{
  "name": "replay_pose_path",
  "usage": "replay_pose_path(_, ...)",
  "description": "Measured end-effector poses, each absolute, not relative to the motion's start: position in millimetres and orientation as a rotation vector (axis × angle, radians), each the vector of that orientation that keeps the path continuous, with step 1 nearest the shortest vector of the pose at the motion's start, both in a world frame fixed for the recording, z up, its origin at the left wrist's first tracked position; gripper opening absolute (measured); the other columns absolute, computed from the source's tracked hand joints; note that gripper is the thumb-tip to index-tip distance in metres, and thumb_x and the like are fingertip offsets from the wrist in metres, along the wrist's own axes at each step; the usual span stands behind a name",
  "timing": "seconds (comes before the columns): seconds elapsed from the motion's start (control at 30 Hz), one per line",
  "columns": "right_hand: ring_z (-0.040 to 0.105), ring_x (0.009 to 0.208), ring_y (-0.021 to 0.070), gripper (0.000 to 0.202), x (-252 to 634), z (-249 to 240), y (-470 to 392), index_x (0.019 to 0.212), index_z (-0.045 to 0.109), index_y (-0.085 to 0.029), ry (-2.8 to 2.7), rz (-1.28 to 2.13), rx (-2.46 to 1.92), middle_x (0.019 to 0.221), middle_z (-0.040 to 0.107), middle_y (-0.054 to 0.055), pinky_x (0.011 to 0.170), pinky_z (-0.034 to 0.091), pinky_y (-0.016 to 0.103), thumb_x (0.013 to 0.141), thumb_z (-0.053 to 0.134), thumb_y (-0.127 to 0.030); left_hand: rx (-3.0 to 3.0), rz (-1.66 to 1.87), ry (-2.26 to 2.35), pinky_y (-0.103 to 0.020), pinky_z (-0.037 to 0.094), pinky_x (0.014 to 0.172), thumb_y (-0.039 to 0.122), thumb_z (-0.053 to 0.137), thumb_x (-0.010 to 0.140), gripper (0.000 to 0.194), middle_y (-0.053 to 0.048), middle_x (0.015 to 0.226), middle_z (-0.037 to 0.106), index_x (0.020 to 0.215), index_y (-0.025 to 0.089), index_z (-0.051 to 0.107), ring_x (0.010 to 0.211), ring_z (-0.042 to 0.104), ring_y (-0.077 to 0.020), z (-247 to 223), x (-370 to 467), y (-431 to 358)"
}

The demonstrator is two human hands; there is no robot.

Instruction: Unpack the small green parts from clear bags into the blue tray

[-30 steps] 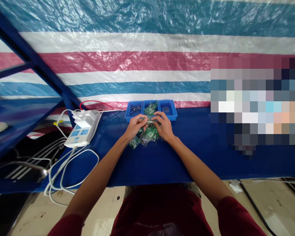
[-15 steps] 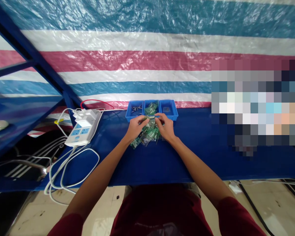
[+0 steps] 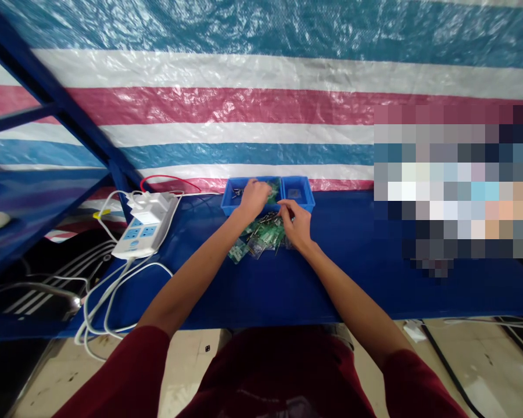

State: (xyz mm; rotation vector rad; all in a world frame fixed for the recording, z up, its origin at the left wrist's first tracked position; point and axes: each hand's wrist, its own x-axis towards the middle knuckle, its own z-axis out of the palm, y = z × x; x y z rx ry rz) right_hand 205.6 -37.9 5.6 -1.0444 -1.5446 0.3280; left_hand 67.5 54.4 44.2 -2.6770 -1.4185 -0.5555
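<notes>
Left hand (image 3: pixel 255 196) now above bins (image 3: pixel 298 194), beyond pile (image 3: pixel 264 235).

I watch through a single head-worn camera that looks forward and down from above the wearer's maroon shirt (image 3: pixel 270 371), taking in both forearms at close range, the blue counter (image 3: pixel 353 278) beyond the torso, and the striped sheeting (image 3: pixel 226 107) behind it.

White power strip (image 3: pixel 137 235) with white plugs (image 3: pixel 150 207) near the table's left edge, pale cable (image 3: pixel 108 284) looping over its front edge, thin red wire (image 3: pixel 169 177) arching behind the strip, striped plastic sheeting (image 3: pixel 244 104) behind the table's back edge.
</notes>
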Motion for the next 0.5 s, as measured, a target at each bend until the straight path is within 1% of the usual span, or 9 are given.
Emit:
replay_pose_path(0.07,0.058,0.059,0.0145,0.023,206,5,-37,0.095,0.064,-0.021,-1.566,0.330,-1.053,0.069,0.064,0.000,0.062,0.046,0.027,0.094,0.042,-0.027,-2.722,-0.267,-1.516,-0.036,0.045,0.083,0.025,0.049,0.093,0.031,-0.018,0.082,0.072,0.079,0.010,0.072,0.088,0.067,-0.0287,41,70,57)
replay_pose_path(0.1,0.059,0.060,0.0147,0.023,206,4,-36,0.095,0.065,-0.021,-1.579,0.334,-1.056,0.069,0.064,0.000,0.063,0.047,0.028,0.094,0.042,-0.027,-2.734,-0.188,-1.536,-0.036,0.045,0.082,0.029,0.046,0.095,0.035,-0.018,0.083,0.071,0.081,0.009,0.072,0.089,0.067,-0.0297,40,70,58)
replay_pose_path(0.17,0.059,0.061,0.0150,0.024,206,3,-36,0.095,0.065,-0.021,-1.604,0.345,-1.062,0.071,0.065,0.001,0.065,0.047,0.028,0.094,0.042,-0.026,-2.779,-0.097,-1.479,-0.037,0.045,0.085,0.032,0.039,0.098,0.041,-0.017,0.084,0.071,0.090,0.009,0.072,0.093,0.067,-0.0303,38,66,57)
replay_pose_path(0.23,0.059,0.061,0.0152,0.024,205,2,-36,0.095,0.066,-0.020,-1.625,0.350,-1.069,0.071,0.065,0.001,0.065,0.047,0.028,0.093,0.043,-0.026,-2.828,-0.021,-1.371,-0.041,0.042,0.093,0.029,0.036,0.099,0.038,-0.015,0.090,0.072,0.105,0.011,0.069,0.098,0.066,-0.0297,36,61,55)
replay_pose_path(0.27,0.059,0.061,0.0152,0.024,205,1,-35,0.095,0.066,-0.020,-1.632,0.350,-1.072,0.072,0.066,0.001,0.065,0.046,0.028,0.093,0.043,-0.026,-2.851,-0.002,-1.317,-0.044,0.040,0.098,0.027,0.036,0.099,0.037,-0.014,0.096,0.072,0.113,0.013,0.067,0.103,0.064,-0.0296,35,59,53)
replay_pose_path(0.33,0.059,0.061,0.0156,0.024,205,0,-35,0.095,0.066,-0.019,-1.637,0.339,-1.076,0.072,0.067,0.002,0.064,0.046,0.028,0.093,0.043,-0.026,-2.882,-0.059,-1.254,-0.050,0.032,0.106,0.025,0.035,0.099,0.037,-0.014,0.112,0.069,0.121,0.016,0.063,0.118,0.057,-0.0299,34,56,47)
replay_pose_path(0.4,0.060,0.062,0.0161,0.024,206,0,-35,0.094,0.066,-0.019,-1.638,0.326,-1.080,0.074,0.068,0.003,0.065,0.046,0.028,0.093,0.043,-0.026,-2.882,-0.264,-1.259,-0.053,0.025,0.111,0.028,0.035,0.099,0.037,-0.012,0.129,0.062,0.123,0.017,0.061,0.130,0.047,-0.0289,36,52,37)
replay_pose_path(0.47,0.061,0.062,0.0164,0.024,207,1,-34,0.093,0.067,-0.019,-1.641,0.322,-1.090,0.075,0.069,0.003,0.065,0.046,0.028,0.092,0.043,-0.026,-2.843,-0.527,-1.311,-0.049,0.024,0.114,0.034,0.036,0.099,0.039,-0.010,0.137,0.056,0.126,0.018,0.059,0.134,0.043,-0.0258,40,43,21)
replay_pose_path(0.5,0.061,0.062,0.0164,0.025,208,1,-33,0.093,0.067,-0.019,-1.642,0.323,-1.098,0.075,0.069,0.003,0.065,0.046,0.028,0.092,0.043,-0.026,-2.822,-0.634,-1.330,-0.046,0.027,0.113,0.035,0.038,0.098,0.039,-0.009,0.137,0.056,0.127,0.019,0.058,0.132,0.045,-0.0244,43,36,12)
